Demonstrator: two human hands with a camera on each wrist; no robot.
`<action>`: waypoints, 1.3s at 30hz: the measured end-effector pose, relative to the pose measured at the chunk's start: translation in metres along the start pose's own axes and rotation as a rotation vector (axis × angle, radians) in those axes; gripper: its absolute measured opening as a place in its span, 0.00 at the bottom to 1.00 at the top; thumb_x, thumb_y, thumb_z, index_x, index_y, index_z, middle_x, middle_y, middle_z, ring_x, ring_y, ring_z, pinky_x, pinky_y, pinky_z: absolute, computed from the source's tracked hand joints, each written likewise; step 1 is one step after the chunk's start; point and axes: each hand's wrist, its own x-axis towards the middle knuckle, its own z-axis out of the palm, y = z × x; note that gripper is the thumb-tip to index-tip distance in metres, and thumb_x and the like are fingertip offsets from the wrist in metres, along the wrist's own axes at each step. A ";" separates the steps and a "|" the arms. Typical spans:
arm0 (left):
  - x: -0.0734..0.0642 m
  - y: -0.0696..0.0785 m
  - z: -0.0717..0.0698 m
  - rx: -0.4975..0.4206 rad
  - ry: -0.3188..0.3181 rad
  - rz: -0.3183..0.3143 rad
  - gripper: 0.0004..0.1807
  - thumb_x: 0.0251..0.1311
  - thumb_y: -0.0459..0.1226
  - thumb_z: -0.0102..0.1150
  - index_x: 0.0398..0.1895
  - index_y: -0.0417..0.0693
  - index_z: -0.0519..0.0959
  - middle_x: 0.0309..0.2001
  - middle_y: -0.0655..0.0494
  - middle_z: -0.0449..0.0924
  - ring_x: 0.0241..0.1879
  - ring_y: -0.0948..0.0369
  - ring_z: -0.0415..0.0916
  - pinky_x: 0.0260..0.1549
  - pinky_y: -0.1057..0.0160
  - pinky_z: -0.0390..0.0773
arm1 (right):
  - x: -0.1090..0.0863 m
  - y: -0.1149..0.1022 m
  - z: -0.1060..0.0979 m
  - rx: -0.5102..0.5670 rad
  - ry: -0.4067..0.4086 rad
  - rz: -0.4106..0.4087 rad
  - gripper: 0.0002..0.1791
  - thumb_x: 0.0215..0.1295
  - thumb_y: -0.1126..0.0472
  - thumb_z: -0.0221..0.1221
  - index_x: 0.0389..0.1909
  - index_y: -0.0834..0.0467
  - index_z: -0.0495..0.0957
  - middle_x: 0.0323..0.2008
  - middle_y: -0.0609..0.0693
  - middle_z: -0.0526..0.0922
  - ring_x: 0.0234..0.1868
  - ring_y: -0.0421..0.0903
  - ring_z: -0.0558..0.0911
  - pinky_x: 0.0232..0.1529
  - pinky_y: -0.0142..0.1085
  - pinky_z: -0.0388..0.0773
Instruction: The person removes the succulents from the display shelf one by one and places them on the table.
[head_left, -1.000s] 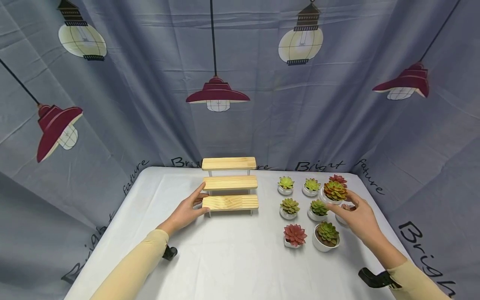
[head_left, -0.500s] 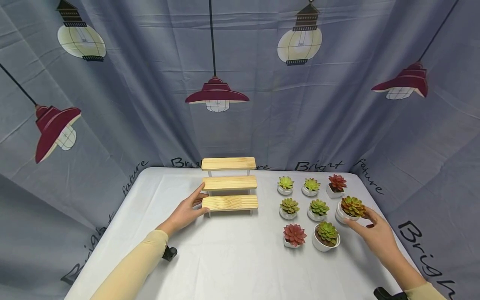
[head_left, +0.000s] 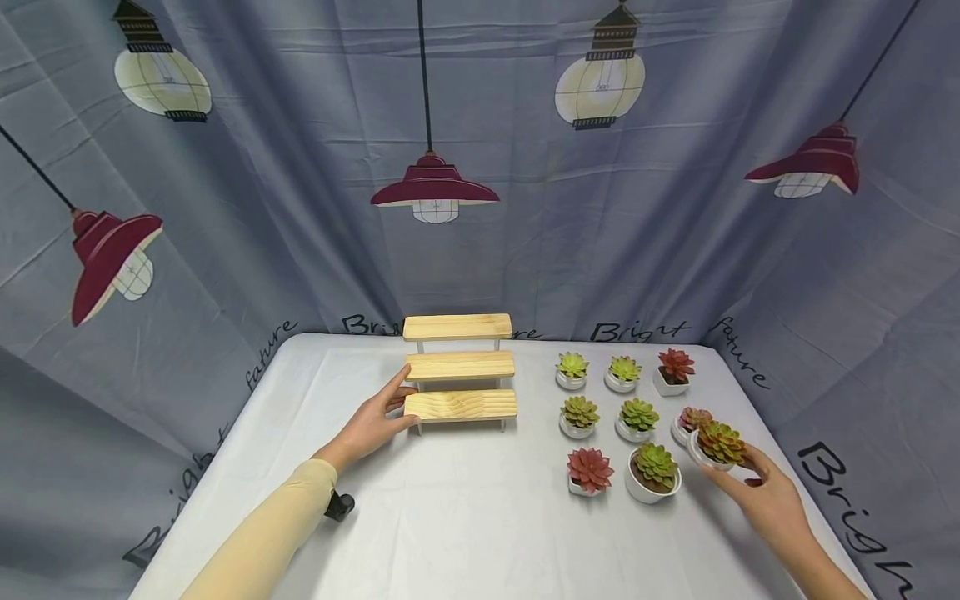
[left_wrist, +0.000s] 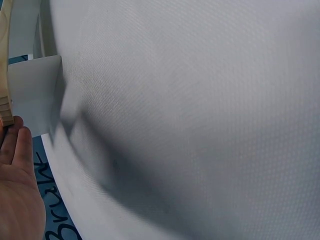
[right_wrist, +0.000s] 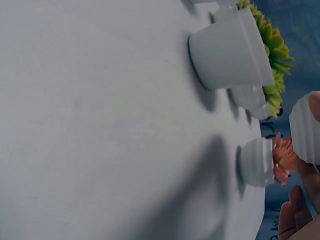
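My right hand (head_left: 768,492) pinches a white ribbed pot (right_wrist: 305,130) with a green-orange succulent (head_left: 721,442), raised off the table and slightly tilted. Just behind it, a pink succulent in a white pot (head_left: 680,432) stands on the table, partly covered. At the table's middle stands a three-tier wooden stand (head_left: 461,405) with light boards and white supports. My left hand (head_left: 372,427) touches its left end, index finger at the middle board and thumb at the lowest. In the left wrist view, extended fingers (left_wrist: 22,147) meet a board's end.
Several potted succulents stand right of the stand: a green one in a larger white pot (head_left: 652,473), a red one (head_left: 589,473) at the front, another red one (head_left: 675,368) at the back. A grey-blue curtain (head_left: 480,267) borders the white table (head_left: 450,517).
My right hand has carried the green-orange succulent from beside the back red one toward me and rightward, uncovering part of the pink succulent. My left hand stays at the stand.
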 end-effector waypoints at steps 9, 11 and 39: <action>0.000 0.000 0.000 -0.005 0.001 0.000 0.53 0.66 0.44 0.69 0.83 0.74 0.43 0.68 0.52 0.73 0.71 0.47 0.66 0.73 0.47 0.64 | -0.001 0.022 0.002 -0.003 -0.040 0.046 0.56 0.66 0.37 0.65 0.77 0.72 0.52 0.67 0.76 0.64 0.62 0.71 0.69 0.53 0.56 0.74; 0.000 0.000 0.000 -0.003 0.001 -0.002 0.53 0.67 0.44 0.69 0.84 0.73 0.43 0.68 0.52 0.73 0.71 0.47 0.66 0.73 0.47 0.64 | -0.002 0.026 0.003 -0.004 -0.045 0.034 0.55 0.66 0.38 0.66 0.77 0.71 0.54 0.67 0.76 0.65 0.62 0.70 0.69 0.51 0.50 0.76; 0.000 -0.001 0.001 -0.011 0.004 0.007 0.53 0.67 0.43 0.69 0.83 0.76 0.43 0.67 0.53 0.73 0.71 0.49 0.67 0.73 0.50 0.65 | 0.005 0.052 0.021 0.001 -0.144 0.213 0.72 0.56 0.28 0.67 0.78 0.75 0.41 0.73 0.79 0.51 0.74 0.75 0.52 0.74 0.62 0.57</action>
